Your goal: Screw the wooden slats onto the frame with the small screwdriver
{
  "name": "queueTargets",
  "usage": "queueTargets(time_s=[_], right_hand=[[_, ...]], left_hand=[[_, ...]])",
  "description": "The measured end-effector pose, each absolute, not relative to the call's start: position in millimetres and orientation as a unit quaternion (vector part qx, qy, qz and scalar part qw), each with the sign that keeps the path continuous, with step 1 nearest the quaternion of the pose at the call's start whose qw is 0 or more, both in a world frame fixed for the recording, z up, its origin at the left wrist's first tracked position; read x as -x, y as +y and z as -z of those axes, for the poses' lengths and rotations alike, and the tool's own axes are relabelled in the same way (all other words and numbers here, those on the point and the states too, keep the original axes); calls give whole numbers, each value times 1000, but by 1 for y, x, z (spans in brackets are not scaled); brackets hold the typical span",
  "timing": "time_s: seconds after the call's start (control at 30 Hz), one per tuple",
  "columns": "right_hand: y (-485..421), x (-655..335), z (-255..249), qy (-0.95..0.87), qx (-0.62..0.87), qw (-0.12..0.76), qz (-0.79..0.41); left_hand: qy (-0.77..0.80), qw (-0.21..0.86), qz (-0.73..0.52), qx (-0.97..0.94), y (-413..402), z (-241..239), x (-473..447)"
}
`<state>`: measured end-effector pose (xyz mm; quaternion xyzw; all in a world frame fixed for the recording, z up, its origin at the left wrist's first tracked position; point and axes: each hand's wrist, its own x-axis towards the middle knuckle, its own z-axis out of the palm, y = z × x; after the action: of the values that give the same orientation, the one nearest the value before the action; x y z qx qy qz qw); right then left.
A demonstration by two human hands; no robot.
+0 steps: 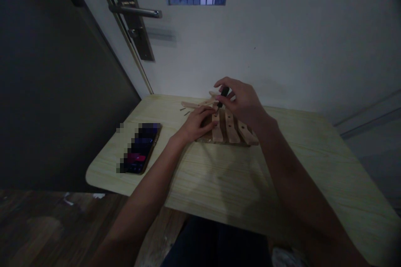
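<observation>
My right hand (239, 98) is closed around the black handle of a screwdriver (224, 91). Its shaft slants down to a hole near the upper end of a pale wooden piece (217, 131). My left hand (199, 123) presses on that piece from the left, with thumb and fingers on either side of the screwdriver's tip. Beside it lie two more shaped wooden pieces with holes, a middle one (232, 129) and a right one (247, 134). All three rest on a brown base (205, 137), partly covered by my left hand. The tip itself is hard to make out.
Loose wooden pieces (196, 104) lie behind my left hand, with small thin screws (187, 113) nearby. A phone (140, 148) lies left on the light wooden table (194, 175). A white door with a metal handle (136, 10) stands right behind the table.
</observation>
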<state>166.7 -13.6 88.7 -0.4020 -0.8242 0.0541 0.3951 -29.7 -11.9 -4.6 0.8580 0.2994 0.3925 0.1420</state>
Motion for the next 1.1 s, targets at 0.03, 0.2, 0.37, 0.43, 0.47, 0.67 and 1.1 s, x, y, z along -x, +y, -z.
queueTargets(time_s=[0.03, 0.2, 0.37, 0.43, 0.47, 0.67, 1.1], right_hand=[[-14, -167, -88, -826, 396, 396, -61], [-13, -169, -87, -825, 393, 402, -64], [-12, -171, -85, -829, 382, 403, -62], [-12, -170, -85, -826, 391, 402, -62], [-12, -169, -86, -824, 397, 401, -58], [-9, -166, -82, -817, 425, 390, 14], [-9, -165, -89, -819, 359, 438, -97]], left_hand=[[300, 143, -391, -858, -12, 5, 30], [309, 147, -381, -859, -13, 3, 29], [314, 145, -380, -858, -13, 4, 29], [313, 143, -381, -858, -13, 4, 29], [312, 143, -383, -858, -13, 4, 29], [306, 142, -388, -858, -13, 4, 29], [302, 131, -388, -861, -12, 5, 30]])
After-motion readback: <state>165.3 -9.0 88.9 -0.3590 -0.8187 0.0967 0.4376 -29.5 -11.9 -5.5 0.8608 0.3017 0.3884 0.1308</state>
